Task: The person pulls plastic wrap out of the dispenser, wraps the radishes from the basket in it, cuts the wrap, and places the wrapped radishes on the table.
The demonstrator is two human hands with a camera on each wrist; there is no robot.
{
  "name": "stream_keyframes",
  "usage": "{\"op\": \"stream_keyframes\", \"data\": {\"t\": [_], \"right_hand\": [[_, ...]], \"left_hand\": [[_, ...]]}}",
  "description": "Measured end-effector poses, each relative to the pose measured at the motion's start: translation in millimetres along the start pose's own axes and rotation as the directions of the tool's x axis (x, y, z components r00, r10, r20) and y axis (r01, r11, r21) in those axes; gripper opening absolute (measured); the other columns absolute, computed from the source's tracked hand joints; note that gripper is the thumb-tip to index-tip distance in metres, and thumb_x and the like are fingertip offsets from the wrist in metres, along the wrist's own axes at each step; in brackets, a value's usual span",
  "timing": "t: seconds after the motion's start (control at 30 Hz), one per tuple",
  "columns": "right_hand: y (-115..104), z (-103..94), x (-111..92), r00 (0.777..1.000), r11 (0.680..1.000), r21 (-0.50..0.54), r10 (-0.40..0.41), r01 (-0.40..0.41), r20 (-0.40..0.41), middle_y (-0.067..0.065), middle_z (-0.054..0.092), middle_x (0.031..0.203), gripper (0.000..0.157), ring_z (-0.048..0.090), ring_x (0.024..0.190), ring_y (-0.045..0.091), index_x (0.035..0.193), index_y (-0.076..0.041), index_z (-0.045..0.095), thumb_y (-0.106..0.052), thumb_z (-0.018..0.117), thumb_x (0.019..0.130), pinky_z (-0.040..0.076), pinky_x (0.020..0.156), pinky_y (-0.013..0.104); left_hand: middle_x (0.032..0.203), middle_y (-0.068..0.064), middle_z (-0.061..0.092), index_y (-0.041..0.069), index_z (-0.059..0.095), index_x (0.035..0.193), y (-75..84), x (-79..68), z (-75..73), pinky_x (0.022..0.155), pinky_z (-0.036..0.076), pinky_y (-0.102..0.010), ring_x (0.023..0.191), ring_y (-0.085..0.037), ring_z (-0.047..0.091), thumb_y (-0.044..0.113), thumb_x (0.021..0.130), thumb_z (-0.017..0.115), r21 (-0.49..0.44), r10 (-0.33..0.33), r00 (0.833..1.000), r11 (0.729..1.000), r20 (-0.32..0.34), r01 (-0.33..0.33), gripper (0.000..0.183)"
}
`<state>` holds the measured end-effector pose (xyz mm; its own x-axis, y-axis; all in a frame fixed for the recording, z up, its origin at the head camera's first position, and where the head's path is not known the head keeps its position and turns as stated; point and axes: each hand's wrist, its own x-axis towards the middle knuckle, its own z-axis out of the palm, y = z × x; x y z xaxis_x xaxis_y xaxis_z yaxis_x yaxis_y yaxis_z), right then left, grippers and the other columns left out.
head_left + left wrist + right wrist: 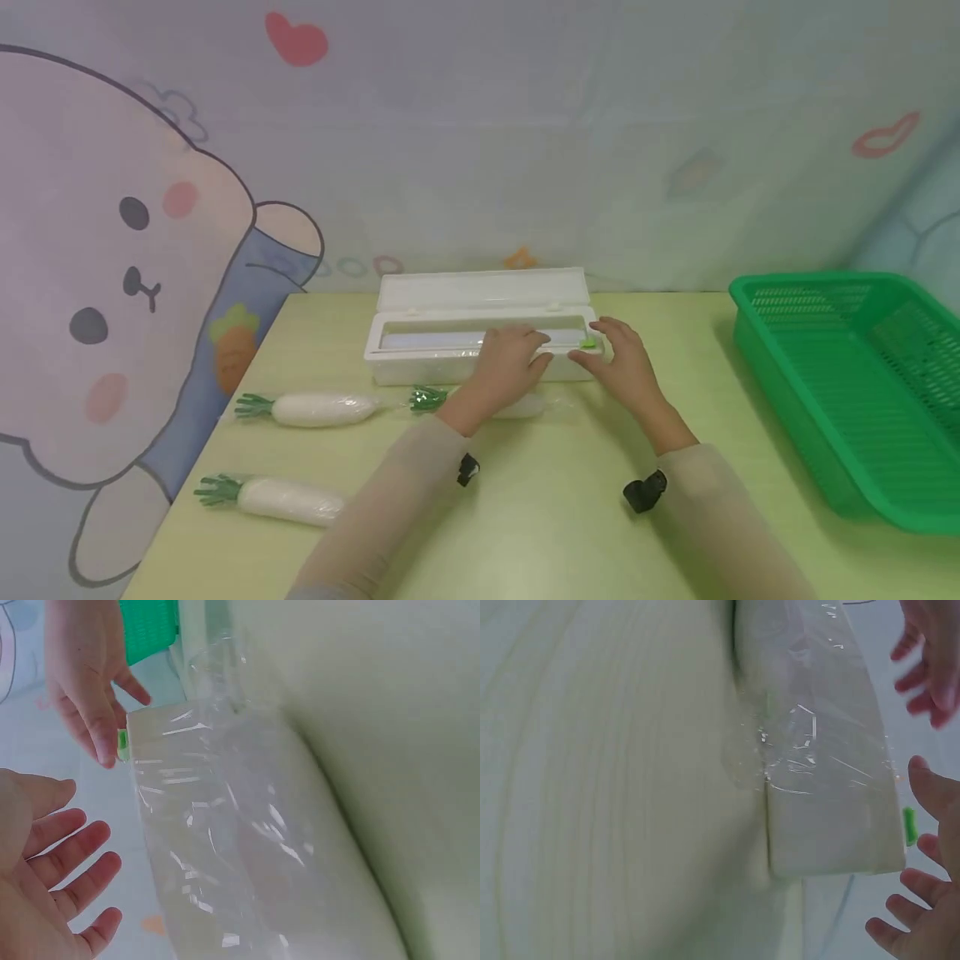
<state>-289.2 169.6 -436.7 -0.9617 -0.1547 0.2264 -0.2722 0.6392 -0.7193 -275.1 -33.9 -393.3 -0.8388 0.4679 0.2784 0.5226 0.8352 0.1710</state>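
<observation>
A white cling film dispenser (420,371) stands at the back of the table with its lid raised and a film roll inside. Clear film (217,825) hangs over its front face in the left wrist view. My left hand (510,367) hovers over the middle of the box, fingers loosely bent and holding nothing. At the right end, my right hand (626,367) is spread beside the green slider (588,342); whether a fingertip touches it I cannot tell. A white radish (525,406) with green stalks lies before the box, partly behind my left wrist.
Two more film-wrapped radishes lie at the left, one radish (322,408) near the box and another radish (277,498) closer to me, partly covered by my left sleeve. A green plastic basket (817,450) stands on the right. A patterned cloth (480,150) hangs behind the table.
</observation>
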Motion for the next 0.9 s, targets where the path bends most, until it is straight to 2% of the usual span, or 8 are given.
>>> {"op": "stream_keyframes", "data": {"t": [0.17,0.33,0.53,0.63,0.9], "right_hand": [[0.9,9.4,3.0,0.999,0.999,0.004,0.035,-0.035,0.018,0.021,0.031,0.152,0.071,0.028,0.139,0.043,0.140,0.002,0.045,-0.037,0.071,0.087,0.028,0.108,0.058],[0.2,14.7,2.1,1.000,1.000,0.009,0.000,0.000,0.000,0.021,0.034,0.150,0.064,0.032,0.137,0.043,0.135,0.003,0.050,-0.032,0.072,0.087,0.030,0.107,0.058],[-0.6,19.8,0.7,0.999,0.999,-0.017,-0.039,0.038,-0.034,0.021,0.037,0.149,0.056,0.036,0.134,0.044,0.131,0.002,0.055,-0.030,0.072,0.087,0.033,0.105,0.059],[-2.1,20.6,0.1,0.998,0.998,-0.029,-0.048,0.046,-0.051,0.021,0.040,0.147,0.055,0.037,0.133,0.044,0.127,0.004,0.057,-0.028,0.074,0.086,0.034,0.105,0.058],[-9.3,29.9,6.0,0.997,0.998,-0.024,-0.067,0.066,-0.050,0.020,0.043,0.145,0.048,0.039,0.132,0.044,0.117,0.005,0.061,-0.026,0.077,0.083,0.036,0.104,0.058]], "left_hand": [[0.112,-0.002,0.070,0.010,0.069,0.117,6.5,31.5,6.7,0.089,0.049,-0.042,0.106,-0.022,0.063,0.027,0.098,0.056,-0.124,-0.026,0.997,0.992,0.070,0.034,0.028],[0.111,0.001,0.070,0.012,0.068,0.120,6.9,48.5,12.6,0.094,0.046,-0.043,0.109,-0.020,0.061,0.029,0.098,0.055,-0.215,-0.077,0.984,0.970,0.163,0.112,0.030],[0.106,0.003,0.069,0.017,0.071,0.115,10.8,57.4,19.0,0.096,0.042,-0.046,0.103,-0.017,0.061,0.034,0.095,0.059,-0.227,-0.086,0.974,0.965,0.208,0.133,0.029],[0.102,0.003,0.070,0.017,0.073,0.110,13.0,60.0,20.7,0.095,0.041,-0.047,0.099,-0.015,0.061,0.034,0.092,0.063,-0.211,-0.091,0.975,0.968,0.202,0.134,0.026],[0.096,0.004,0.072,0.017,0.074,0.104,4.8,57.1,18.8,0.092,0.040,-0.041,0.095,-0.014,0.062,0.033,0.088,0.068,-0.177,-0.150,0.973,0.967,0.173,0.180,0.024]]}}
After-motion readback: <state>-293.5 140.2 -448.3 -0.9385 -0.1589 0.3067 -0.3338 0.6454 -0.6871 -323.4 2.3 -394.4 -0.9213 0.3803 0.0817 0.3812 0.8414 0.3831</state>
